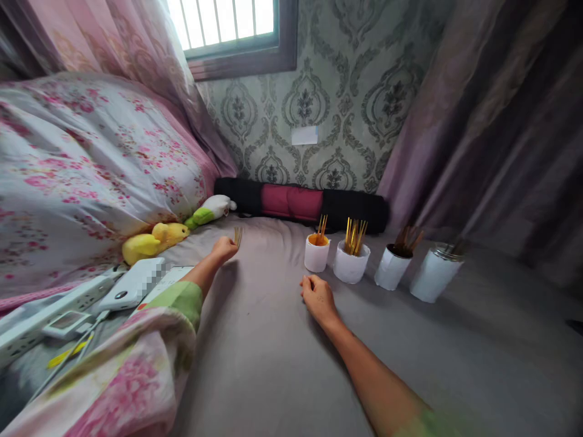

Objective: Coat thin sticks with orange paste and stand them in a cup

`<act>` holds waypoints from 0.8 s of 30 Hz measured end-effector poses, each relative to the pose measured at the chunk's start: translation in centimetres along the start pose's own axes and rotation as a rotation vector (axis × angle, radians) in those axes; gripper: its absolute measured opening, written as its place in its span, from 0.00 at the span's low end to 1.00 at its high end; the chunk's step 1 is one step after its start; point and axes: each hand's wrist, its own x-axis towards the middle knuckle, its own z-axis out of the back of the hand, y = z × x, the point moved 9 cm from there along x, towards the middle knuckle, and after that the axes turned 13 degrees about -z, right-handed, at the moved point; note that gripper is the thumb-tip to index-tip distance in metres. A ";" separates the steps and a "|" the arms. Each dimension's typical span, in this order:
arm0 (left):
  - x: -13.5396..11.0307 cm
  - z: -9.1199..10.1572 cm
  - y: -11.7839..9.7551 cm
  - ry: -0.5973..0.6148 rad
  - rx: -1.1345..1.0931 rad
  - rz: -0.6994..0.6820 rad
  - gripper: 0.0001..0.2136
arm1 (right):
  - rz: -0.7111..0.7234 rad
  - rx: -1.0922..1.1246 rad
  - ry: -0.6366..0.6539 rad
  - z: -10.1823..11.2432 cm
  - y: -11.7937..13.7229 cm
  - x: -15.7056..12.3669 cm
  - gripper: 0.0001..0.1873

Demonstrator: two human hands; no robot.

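My left hand (225, 248) is closed around a small bunch of thin golden sticks (238, 236), which point upward above the grey sheet. My right hand (317, 297) hovers low with its fingers curled, just in front of a small white-wrapped cup (316, 258). Whatever those fingers may hold is hidden. That cup has an orange inside and a few golden sticks standing in it. To its right is a wider white cup (351, 267) with more golden sticks. Farther right come a white-wrapped container (392, 271) with brownish sticks and a taller white-wrapped jar (432, 276) with dark sticks.
A black and dark red roll (291, 202) lies along the wall. At left are a yellow plush toy (155, 241), a green and white plush (212, 210), a white power strip (59, 312) and a white box-like device (132, 284). Floral bedding (100, 170) rises behind them.
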 end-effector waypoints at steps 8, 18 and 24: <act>1.2 0.5 1.7 -0.041 0.123 0.004 0.07 | -0.003 -0.003 0.018 0.1 0.1 -0.2 0.18; 2.5 0.2 2.8 -0.071 0.193 -0.012 0.08 | -0.009 0.008 0.038 -0.3 -0.2 0.2 0.18; 2.9 -0.2 1.9 -0.083 0.230 -0.046 0.10 | -0.026 0.006 0.039 -0.3 -0.2 0.1 0.18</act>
